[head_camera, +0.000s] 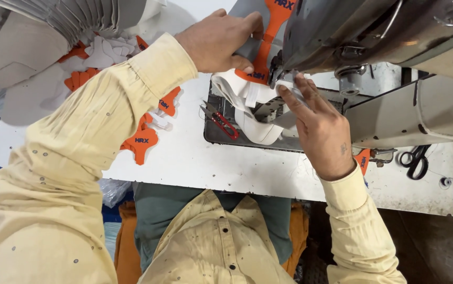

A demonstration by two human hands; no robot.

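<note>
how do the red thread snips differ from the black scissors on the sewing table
The red thread snips are small with red handles; the black scissors are larger, with black finger loops. The snips lie on the dark plate between the two hands, near the white strap; the scissors lie at the table's right edge, beyond the right hand. Neither is held.

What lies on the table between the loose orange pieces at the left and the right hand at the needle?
In the head view, red-handled thread snips lie between the orange pieces and the right hand, beside folded white fabric.
</note>
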